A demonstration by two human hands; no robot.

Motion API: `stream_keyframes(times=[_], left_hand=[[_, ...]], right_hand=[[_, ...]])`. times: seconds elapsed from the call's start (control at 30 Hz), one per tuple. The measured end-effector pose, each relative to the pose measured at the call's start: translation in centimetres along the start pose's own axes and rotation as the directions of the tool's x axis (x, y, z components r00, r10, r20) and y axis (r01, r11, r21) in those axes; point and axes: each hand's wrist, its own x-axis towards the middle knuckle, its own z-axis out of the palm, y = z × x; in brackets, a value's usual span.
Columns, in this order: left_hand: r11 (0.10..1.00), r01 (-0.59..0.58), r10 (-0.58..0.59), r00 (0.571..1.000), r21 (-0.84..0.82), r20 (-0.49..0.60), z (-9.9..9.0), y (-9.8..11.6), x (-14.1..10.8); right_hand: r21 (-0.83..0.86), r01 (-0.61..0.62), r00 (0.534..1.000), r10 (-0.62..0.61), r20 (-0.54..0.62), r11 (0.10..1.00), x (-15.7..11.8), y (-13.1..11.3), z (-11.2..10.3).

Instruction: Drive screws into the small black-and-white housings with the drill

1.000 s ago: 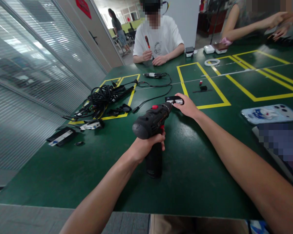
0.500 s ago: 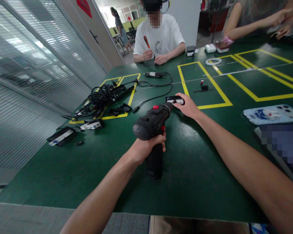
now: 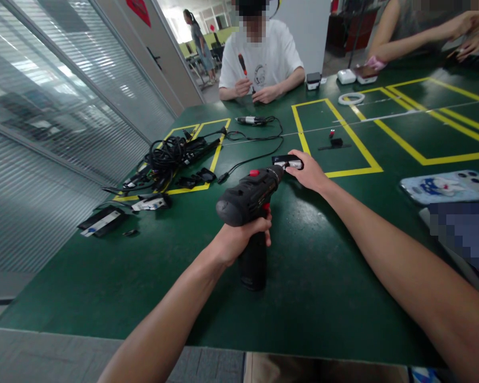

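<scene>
My left hand (image 3: 243, 239) is wrapped round the grip of a black cordless drill (image 3: 249, 199) with red accents. The drill points forward and slightly right, its chuck end close to a small black and silver device (image 3: 288, 161). That device is gripped by my right hand (image 3: 308, 171), fingers over its far right side, just above the green table. Whether the drill's bit touches the device is hidden by the chuck. A dark cable (image 3: 255, 162) lies on the table just left of the device.
Tangled black cables (image 3: 171, 157) and several black parts lie at the left. Beyond is a silver and black pen-like tool (image 3: 250, 121). A phone (image 3: 445, 187) lies at the right. Across the table a person (image 3: 261, 58) holds a red screwdriver (image 3: 242, 65); another person's arms (image 3: 423, 40) rest at far right.
The view has shifted very slightly. Both hands, the drill and the device keep nearly the same positions. The person opposite has tilted the screwdriver a little.
</scene>
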Motion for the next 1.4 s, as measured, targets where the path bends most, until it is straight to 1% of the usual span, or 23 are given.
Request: stream_keyframes(times=[0.43, 0.67, 1.4], left_hand=[[1.000, -0.011, 0.011, 1.000, 0.010, -0.007, 0.06, 0.04, 0.09], [1.000, -0.017, 0.017, 1.000, -0.004, 0.024, -0.06, -0.06, 0.13], [1.000, -0.010, 0.009, 1.000, 0.022, 0.009, 0.00, -0.12, 0.08]], right_hand=[[0.004, 0.009, 1.000, -0.009, -0.004, 1.000, -0.09, 0.00, -0.02], [-0.004, 0.012, 1.000, -0.012, -0.006, 1.000, -0.06, 0.08, -0.03], [-0.007, 0.028, 1.000, -0.028, -0.012, 1.000, -0.03, 0.04, 0.02]])
